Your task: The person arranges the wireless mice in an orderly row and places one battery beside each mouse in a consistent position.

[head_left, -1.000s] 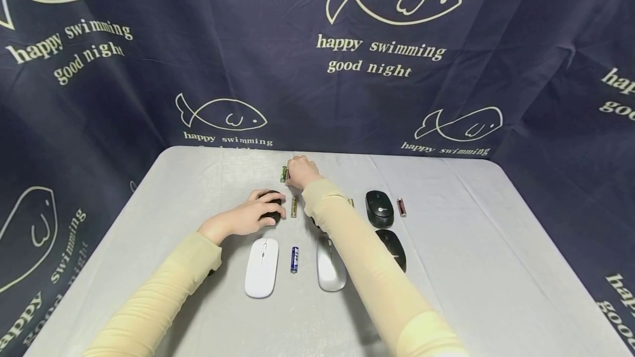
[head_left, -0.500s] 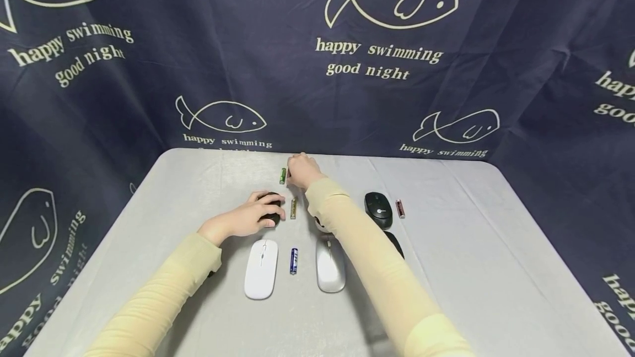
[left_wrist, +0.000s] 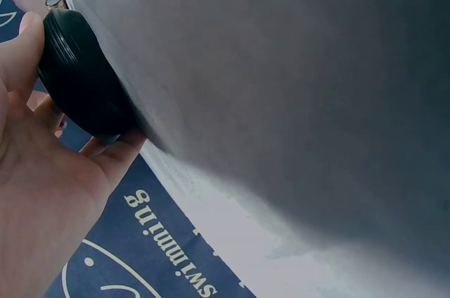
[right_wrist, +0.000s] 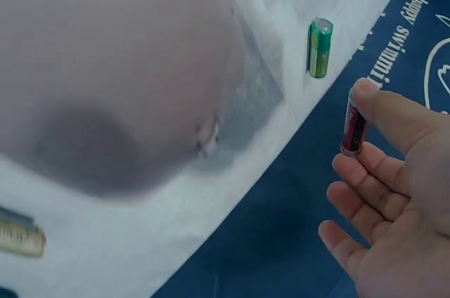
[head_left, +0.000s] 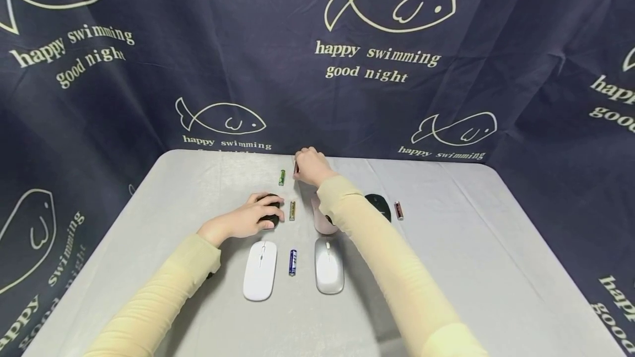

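My left hand [head_left: 244,216] grips a black mouse [left_wrist: 84,73] on the left half of the table, fingers and thumb around its sides. Near the back edge, my right hand [head_left: 312,167] pinches a dark red battery [right_wrist: 354,129] by its ends between thumb and finger, the other fingers loosely bent. The battery appears held just above the cloth. A green battery [head_left: 281,177] lies to the left of the right hand. Right of the gripped mouse is a gold battery [head_left: 292,210].
A white mouse [head_left: 260,270], a blue battery [head_left: 292,263] and a silver mouse [head_left: 329,266] lie nearer. A pink mouse [head_left: 324,223] and another black mouse [head_left: 381,206] are partly behind the right sleeve. Farther right is a red battery [head_left: 399,210]. Another gold battery [right_wrist: 21,238] shows in the right wrist view.
My right hand has moved right and slightly back, carrying the dark red battery away from beside the green one. The left hand stays on the black mouse.
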Available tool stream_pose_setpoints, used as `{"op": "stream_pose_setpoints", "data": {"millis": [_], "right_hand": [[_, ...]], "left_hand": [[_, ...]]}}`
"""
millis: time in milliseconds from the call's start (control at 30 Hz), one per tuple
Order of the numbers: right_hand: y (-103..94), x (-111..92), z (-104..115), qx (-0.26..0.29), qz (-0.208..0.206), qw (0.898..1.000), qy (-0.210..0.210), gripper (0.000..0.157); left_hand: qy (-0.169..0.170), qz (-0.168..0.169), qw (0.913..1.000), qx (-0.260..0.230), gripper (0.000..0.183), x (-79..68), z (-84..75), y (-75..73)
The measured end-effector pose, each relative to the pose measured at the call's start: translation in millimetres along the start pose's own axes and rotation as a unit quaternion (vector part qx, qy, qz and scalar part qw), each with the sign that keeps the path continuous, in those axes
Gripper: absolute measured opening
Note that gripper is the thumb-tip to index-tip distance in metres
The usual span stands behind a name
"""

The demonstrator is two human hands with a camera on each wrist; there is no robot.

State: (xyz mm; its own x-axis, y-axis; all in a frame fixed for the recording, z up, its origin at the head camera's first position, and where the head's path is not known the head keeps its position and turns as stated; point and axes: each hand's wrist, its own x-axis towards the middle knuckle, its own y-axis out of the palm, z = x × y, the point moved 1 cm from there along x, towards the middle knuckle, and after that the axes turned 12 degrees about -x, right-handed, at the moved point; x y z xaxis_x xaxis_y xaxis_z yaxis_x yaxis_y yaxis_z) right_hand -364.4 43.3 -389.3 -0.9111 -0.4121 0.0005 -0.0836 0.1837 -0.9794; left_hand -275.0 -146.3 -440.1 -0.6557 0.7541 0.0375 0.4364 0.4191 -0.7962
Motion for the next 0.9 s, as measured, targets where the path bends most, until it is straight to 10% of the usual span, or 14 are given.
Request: {"op": "stream_pose_setpoints", "data": {"millis": [900], "right_hand": [[-40.6,-37,-38,0.017,-0.030,0.999,-0.007,0.045]], "left_hand": [[0.006,-0.006,0.9999,-0.008,0.021,-0.1,-0.6,0.3]]}}
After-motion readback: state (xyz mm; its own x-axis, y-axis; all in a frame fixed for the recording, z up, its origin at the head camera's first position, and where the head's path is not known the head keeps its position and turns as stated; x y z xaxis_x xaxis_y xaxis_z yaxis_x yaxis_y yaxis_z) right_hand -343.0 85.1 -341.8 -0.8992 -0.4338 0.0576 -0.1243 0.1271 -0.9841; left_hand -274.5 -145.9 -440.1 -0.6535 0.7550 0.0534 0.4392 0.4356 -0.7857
